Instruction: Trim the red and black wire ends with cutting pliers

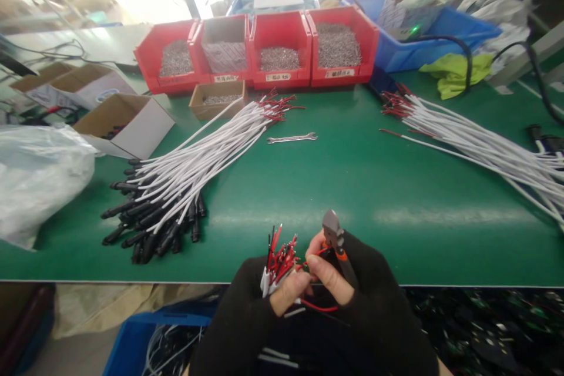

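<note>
At the table's near edge, my left hand (pixel 291 292) is closed around a bundle of white-sheathed cables whose red and black wire ends (pixel 283 259) fan upward. My right hand (pixel 331 276) holds a pair of pliers (pixel 333 230) with orange and dark handles, the metal jaws pointing up and away. Its thumb and forefinger pinch at a thin red wire (pixel 324 251) close to my left fingertips. Another red wire (pixel 319 308) hangs below my hands. Dark sleeves cover both arms and part of each hand.
White cables (pixel 207 158) with black connectors lie on the left of the green table (pixel 343 176). More cables (pixel 480 144) lie right. A wrench (pixel 292 138) rests mid-table. Red bins (pixel 282 77) of small metal parts line the back. Cardboard boxes (pixel 141 129) and a plastic bag (pixel 42 179) stand left.
</note>
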A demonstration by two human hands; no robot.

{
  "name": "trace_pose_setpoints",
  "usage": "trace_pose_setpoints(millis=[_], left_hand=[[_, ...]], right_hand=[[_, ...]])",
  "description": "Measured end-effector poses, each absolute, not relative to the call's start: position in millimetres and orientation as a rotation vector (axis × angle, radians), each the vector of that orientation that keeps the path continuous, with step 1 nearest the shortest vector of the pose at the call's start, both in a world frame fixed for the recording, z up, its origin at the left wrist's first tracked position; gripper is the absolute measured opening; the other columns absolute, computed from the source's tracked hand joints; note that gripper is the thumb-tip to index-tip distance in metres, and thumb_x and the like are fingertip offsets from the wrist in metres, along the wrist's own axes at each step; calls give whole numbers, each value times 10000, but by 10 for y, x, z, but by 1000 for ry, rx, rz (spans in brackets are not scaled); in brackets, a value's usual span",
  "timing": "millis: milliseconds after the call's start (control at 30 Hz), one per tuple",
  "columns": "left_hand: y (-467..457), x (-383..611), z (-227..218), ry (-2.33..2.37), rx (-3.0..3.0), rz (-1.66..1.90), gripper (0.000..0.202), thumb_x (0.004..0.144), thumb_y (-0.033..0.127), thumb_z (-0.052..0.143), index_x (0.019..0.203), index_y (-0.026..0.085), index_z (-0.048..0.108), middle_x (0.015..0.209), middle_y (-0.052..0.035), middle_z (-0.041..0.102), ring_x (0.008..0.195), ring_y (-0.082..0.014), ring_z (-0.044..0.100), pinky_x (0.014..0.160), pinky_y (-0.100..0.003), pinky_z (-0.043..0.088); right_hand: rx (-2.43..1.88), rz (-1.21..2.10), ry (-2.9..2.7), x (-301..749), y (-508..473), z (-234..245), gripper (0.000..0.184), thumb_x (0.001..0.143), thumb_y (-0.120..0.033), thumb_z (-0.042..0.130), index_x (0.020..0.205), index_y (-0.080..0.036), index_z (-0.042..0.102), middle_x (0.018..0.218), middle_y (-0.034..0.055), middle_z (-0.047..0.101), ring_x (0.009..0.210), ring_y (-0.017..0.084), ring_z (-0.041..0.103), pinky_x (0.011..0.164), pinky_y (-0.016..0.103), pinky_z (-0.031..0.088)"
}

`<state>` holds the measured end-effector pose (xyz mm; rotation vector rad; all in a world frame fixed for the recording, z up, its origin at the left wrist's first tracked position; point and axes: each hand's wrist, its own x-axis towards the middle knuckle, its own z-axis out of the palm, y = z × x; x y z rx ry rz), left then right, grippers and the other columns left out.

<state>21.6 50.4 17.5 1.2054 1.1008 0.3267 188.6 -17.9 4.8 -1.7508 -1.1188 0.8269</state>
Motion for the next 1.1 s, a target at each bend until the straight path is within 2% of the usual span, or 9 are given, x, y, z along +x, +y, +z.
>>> trace_pose_setpoints(millis=[133, 200, 300, 400, 533, 633, 767, 900, 1100], left_hand=[[507, 265, 244, 1186, 1194, 411, 251, 833, 422, 736, 752, 184, 726, 630, 20, 617, 577, -154, 526, 564, -246, 435], [518, 288, 283, 1156, 1235, 443, 211, 848, 362, 724, 721, 194, 734, 601, 32, 600, 566, -144, 512, 580, -243, 431], [534, 311, 330, 1085, 1305, 478, 210, 873, 302, 674, 728, 204, 790, 633, 8, 657, 602, -162, 566, 618, -256, 452], [529, 322, 360, 1097, 1303, 493, 211, 883, 296, 668, 758, 226, 824, 697, -8, 718, 641, -181, 627, 625, -258, 476], [501, 322, 363, 1152, 1277, 524, 216, 886, 340, 669, 782, 275, 846, 753, -3, 753, 668, -192, 652, 631, -265, 491], [505, 311, 341, 1179, 1321, 516, 252, 901, 382, 640, 844, 281, 864, 800, -21, 764, 693, -212, 664, 657, -292, 498], [535, 290, 320, 1157, 1370, 461, 275, 922, 375, 620, 915, 267, 873, 839, -50, 786, 768, -240, 704, 724, -309, 526], [531, 276, 332, 1088, 1384, 513, 237, 913, 343, 643, 939, 278, 870, 925, -46, 809, 881, -255, 736, 811, -312, 544], [522, 301, 321, 1168, 1360, 441, 264, 905, 393, 635, 852, 286, 871, 856, -28, 808, 783, -232, 717, 720, -294, 520]], right_hand=[[-1761, 920, -1050, 1907, -215, 19, 266, 924, -470, 655, 931, -219, 744, 918, 85, 773, 785, 268, 736, 720, 401, 621], [-1761, 962, -1014, 1894, -236, 19, 246, 923, -458, 676, 948, -227, 756, 910, 73, 775, 794, 260, 739, 732, 376, 622], [-1706, 1003, -897, 1881, -251, 68, 243, 929, -472, 685, 991, -248, 758, 963, 52, 780, 827, 231, 759, 736, 320, 636], [-1567, 1057, -831, 1890, -267, 176, 206, 989, -453, 616, 1011, -280, 725, 878, 0, 767, 779, 167, 752, 691, 233, 620], [-1482, 1133, -734, 1880, -384, 226, 196, 1018, -401, 575, 992, -247, 692, 780, 3, 738, 728, 177, 729, 696, 264, 597], [-1528, 1194, -737, 1815, -531, 113, 236, 1007, -430, 570, 975, -234, 697, 733, 14, 720, 689, 194, 708, 667, 290, 569], [-1578, 1208, -720, 1710, -656, -20, 244, 996, -461, 577, 990, -251, 703, 689, -8, 705, 613, 171, 681, 616, 258, 526], [-1688, 1105, -759, 1704, -653, 39, 245, 990, -435, 592, 997, -240, 740, 714, 10, 709, 596, 169, 688, 586, 240, 557], [-1781, 1071, -916, 1822, -633, 183, 232, 990, -396, 583, 972, -226, 740, 682, 10, 685, 582, 173, 672, 596, 245, 570]])
